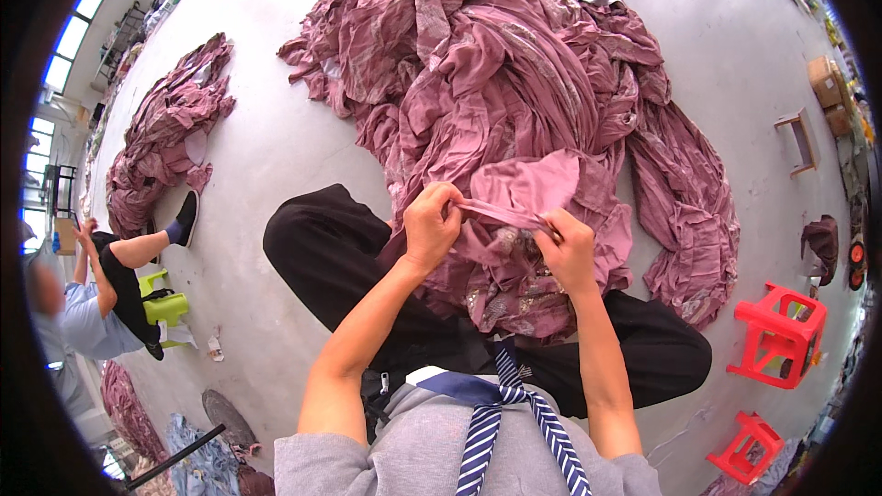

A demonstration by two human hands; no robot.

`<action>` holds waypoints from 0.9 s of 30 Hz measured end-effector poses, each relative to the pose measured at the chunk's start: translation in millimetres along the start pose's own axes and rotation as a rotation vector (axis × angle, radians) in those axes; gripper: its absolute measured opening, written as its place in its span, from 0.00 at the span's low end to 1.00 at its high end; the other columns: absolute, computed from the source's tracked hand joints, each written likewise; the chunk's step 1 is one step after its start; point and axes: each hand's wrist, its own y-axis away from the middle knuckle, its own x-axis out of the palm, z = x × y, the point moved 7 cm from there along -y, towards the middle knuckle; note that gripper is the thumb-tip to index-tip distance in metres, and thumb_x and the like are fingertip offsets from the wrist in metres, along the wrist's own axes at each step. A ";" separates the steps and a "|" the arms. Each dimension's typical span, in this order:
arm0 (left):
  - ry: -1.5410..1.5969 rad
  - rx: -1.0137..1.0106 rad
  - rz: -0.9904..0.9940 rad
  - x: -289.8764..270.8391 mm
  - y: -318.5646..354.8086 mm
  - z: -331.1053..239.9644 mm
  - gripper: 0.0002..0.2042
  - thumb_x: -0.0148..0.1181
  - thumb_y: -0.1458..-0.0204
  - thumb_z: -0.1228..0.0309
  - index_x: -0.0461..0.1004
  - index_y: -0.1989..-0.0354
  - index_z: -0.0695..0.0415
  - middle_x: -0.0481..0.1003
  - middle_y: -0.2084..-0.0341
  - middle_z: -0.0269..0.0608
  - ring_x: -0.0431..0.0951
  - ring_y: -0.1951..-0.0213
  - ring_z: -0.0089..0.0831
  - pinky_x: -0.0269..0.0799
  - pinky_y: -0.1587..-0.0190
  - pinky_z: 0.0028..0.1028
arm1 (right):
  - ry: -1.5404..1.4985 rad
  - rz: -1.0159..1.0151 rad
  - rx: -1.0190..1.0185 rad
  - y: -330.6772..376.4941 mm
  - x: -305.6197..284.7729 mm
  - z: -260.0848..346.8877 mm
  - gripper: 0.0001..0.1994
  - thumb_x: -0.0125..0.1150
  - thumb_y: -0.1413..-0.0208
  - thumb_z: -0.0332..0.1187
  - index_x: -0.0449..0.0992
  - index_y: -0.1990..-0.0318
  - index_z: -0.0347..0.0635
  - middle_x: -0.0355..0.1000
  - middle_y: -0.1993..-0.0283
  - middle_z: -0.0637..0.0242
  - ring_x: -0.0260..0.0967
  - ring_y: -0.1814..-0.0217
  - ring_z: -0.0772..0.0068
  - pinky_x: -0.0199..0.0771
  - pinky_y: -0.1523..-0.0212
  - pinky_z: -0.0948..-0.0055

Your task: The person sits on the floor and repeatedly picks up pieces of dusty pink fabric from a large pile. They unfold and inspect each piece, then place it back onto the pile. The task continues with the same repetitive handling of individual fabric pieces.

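- Head view: I look down on the left hand [434,225] and the right hand [567,253] at the middle of the frame, above the wearer's crossed legs.
- Both hands are closed on the cloth edge [501,212]: the left pinches between thumb and fingers, the right too, though I cannot make out every fingertip there.
- The edge runs nearly straight between the two grips, with a loose pink flap [531,184] lying just above it in the frame.
- That edge sits at the near side of the big cloth heap [496,83], which fills the upper middle and trails down to the right; where the held piece joins the heap is lost in folds.
- I judge the step in hand to be handling this one edge, perhaps straightening or checking it.
- By my reading, the next move calls for keeping both pinches and light, even tension, then sliding one grip along the edge; bunched folds could drag or snag.
- A smaller heap [170,129] lies well apart, upper left.
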 end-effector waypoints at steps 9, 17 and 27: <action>0.647 -0.311 0.270 27.6 8.0 -19.3 0.05 0.52 0.57 0.82 0.68 0.71 0.60 0.72 0.68 0.37 0.71 0.65 0.23 0.64 0.61 0.20 | -0.204 -0.255 0.105 37.1 -62.6 -12.0 0.05 0.60 0.52 0.23 0.70 0.69 0.35 0.60 0.76 0.80 0.50 0.77 0.90 0.49 0.78 0.87; 0.163 0.140 0.317 48.3 29.0 -106.8 0.34 0.70 0.71 0.70 0.64 0.50 0.59 0.67 0.54 0.46 0.68 0.51 0.40 0.63 0.50 0.32 | -0.092 -0.255 0.118 33.1 -61.4 8.7 0.05 0.61 0.56 0.22 0.71 0.72 0.36 0.60 0.79 0.78 0.50 0.79 0.89 0.50 0.79 0.86; 0.171 0.153 0.070 27.7 30.1 -91.0 0.15 0.50 0.70 0.85 0.72 0.70 0.59 0.72 0.75 0.44 0.72 0.69 0.42 0.67 0.63 0.29 | -0.017 -0.257 0.110 37.9 -79.5 26.3 0.05 0.59 0.60 0.22 0.69 0.73 0.36 0.58 0.84 0.71 0.53 0.83 0.84 0.54 0.80 0.83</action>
